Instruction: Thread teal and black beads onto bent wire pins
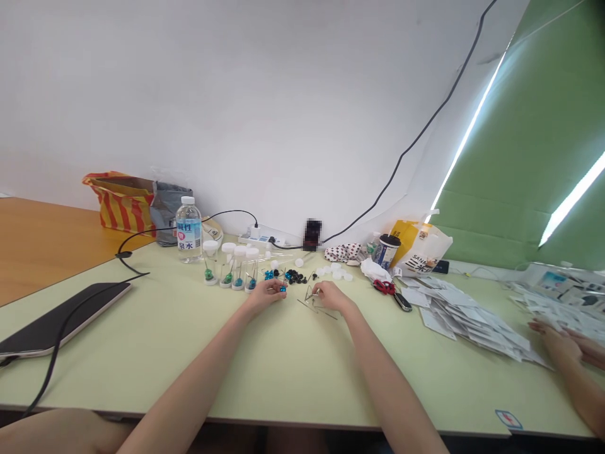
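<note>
Between the fingertips of my left hand [265, 295] is a small shiny blue piece [283, 289], with a thin stem apparently rising from it. My right hand [331, 295] is closed in a pinch over several thin metal rods [326, 313] on the table, some of them bent; one rod appears to be at its fingertips. Just beyond my hands lie a pile of small black parts [297, 277] and a few loose blue parts [269, 275]. Left of my left hand stand several clear tubes [239, 271] with white caps, each holding green or blue pieces and thin rods.
White caps [336, 271] lie behind my right hand. Red-handled scissors [384, 287], a dark key fob [403, 302] and heaped white papers [466, 315] are to the right. Another person's hands [560, 343] touch papers. A water bottle [188, 232] and a dark tablet-like device [61, 315] are left.
</note>
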{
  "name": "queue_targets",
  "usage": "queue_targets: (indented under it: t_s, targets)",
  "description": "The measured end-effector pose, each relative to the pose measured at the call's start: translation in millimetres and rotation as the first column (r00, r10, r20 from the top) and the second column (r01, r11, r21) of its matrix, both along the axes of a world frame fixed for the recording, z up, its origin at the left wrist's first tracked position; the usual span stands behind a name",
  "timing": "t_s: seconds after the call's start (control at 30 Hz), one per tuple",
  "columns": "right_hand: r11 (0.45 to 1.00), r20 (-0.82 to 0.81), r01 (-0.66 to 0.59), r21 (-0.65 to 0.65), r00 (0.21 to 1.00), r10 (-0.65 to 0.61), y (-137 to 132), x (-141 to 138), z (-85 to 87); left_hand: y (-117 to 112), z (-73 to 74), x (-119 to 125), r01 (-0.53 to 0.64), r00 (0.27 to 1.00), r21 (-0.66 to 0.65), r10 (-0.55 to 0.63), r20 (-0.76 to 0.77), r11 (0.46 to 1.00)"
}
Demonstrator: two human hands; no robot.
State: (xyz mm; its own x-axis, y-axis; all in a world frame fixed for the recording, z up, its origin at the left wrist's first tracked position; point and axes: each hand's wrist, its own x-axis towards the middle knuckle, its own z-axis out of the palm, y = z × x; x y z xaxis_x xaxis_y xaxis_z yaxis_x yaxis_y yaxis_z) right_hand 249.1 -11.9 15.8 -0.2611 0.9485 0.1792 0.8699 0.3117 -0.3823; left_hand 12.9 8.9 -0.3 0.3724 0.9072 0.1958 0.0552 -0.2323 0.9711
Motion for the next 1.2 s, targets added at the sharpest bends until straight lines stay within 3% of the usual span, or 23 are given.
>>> queue_targets:
  t_s: [0.23,0.43,0.9,1.2]
  targets:
    - [0.993,-0.159,-0.095,0.071,0.982,0.105,-10.7,-23.1,12.7,-7.2,5.7,1.2,0.06,0.998,-0.045,-0.059,0.03,0.997]
    - [0.973,-0.217,-0.169,0.158,0.955,0.202,-16.1,-44.4,13.9,-10.9,7.9,3.0,0.136,0.989,-0.119,-0.127,0.082,0.983]
    - [0.96,-0.267,-0.232,0.155,0.926,0.267,-19.2,-52.6,9.7,-7.0,-0.1,3.8,0.099,0.993,-0.031,-0.097,0.063,0.995]
    - [0.942,-0.269,-0.214,0.26,0.921,0.283,-17.2,-57.9,4.0,-7.9,1.3,5.3,0.056,0.998,-0.063,-0.055,0.019,0.996]
